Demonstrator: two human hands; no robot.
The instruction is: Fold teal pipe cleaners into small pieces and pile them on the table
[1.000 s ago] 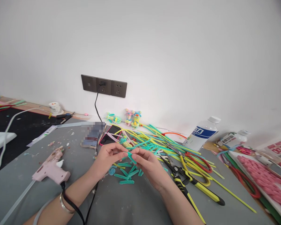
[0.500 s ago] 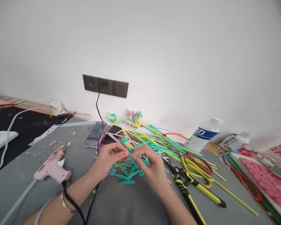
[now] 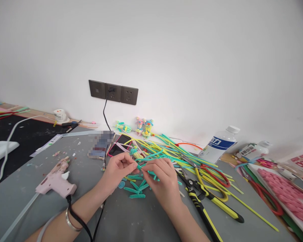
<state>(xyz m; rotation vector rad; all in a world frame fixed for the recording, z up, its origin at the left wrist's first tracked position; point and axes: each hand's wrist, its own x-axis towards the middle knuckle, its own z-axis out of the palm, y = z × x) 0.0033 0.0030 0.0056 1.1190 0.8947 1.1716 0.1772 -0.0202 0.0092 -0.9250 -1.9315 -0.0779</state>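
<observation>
Between my two hands is a short teal pipe cleaner (image 3: 139, 166). My left hand (image 3: 122, 169) pinches one end of it between thumb and forefinger. The fingertips of my right hand (image 3: 159, 176) close on the other end, and its fingers hide part of the piece. Below the hands, several cut teal pipe cleaner pieces (image 3: 137, 196) lie loose on the grey mat (image 3: 131, 222), beside a small teal coil (image 3: 121, 184). Just beyond the fingers sits a small pipe cleaner figure (image 3: 137, 153) in pale yellow and green.
Long yellow and teal pipe cleaners (image 3: 171, 148) spread behind and right, with red-handled scissors (image 3: 217, 174) and yellow-black pliers (image 3: 199, 191). A pink glue gun (image 3: 57, 181) lies left. A bottle (image 3: 221, 144), a phone (image 3: 120, 145) and finished figures (image 3: 144, 127) stand or lie near the wall.
My right hand has turned slightly, its fingers now curling further over the teal pipe cleaner. The left hand keeps its pinch and has barely moved.
</observation>
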